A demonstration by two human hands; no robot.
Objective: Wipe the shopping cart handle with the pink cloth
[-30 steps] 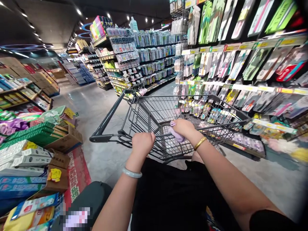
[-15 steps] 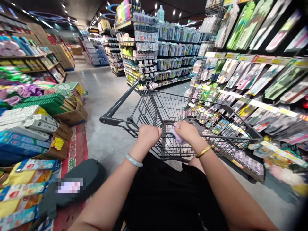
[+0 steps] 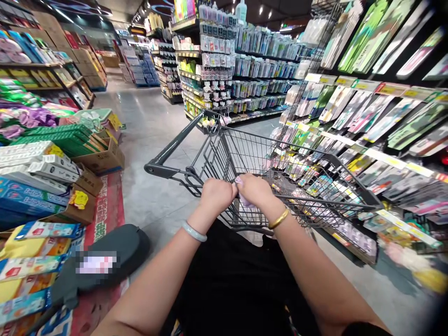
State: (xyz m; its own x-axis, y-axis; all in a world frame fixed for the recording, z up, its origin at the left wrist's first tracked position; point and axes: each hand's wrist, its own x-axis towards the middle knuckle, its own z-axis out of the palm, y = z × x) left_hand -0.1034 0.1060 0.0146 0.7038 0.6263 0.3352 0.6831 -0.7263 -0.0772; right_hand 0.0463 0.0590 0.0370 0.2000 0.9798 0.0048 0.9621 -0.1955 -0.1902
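A dark grey wire shopping cart [image 3: 175, 141] stands sideways in front of me, its handle to the left. My left hand [image 3: 217, 195] is closed in a fist around the cart's near top rail. Right beside it, nearly touching, my right hand [image 3: 257, 191] is closed on a lavender cloth [image 3: 246, 202] at the same rail. Part of the cloth hangs below the fingers against the wire side; the rest is hidden in the hand. A pale bangle [image 3: 194, 232] circles my left wrist, a gold bracelet [image 3: 279, 218] my right.
Shelves of hanging packaged goods [image 3: 371, 112] rise close on the right, past the cart. To the left lie cardboard boxes [image 3: 105, 156], stacked packets and a dark grey padded object [image 3: 122, 247]. A stocked shelf unit [image 3: 217, 60] stands ahead, with grey tiled floor [image 3: 140, 126] beside it.
My right hand has slid left along the rail with the lavender cloth, up to my left hand. The left hand keeps its grip on the rail. The view has shifted slightly.
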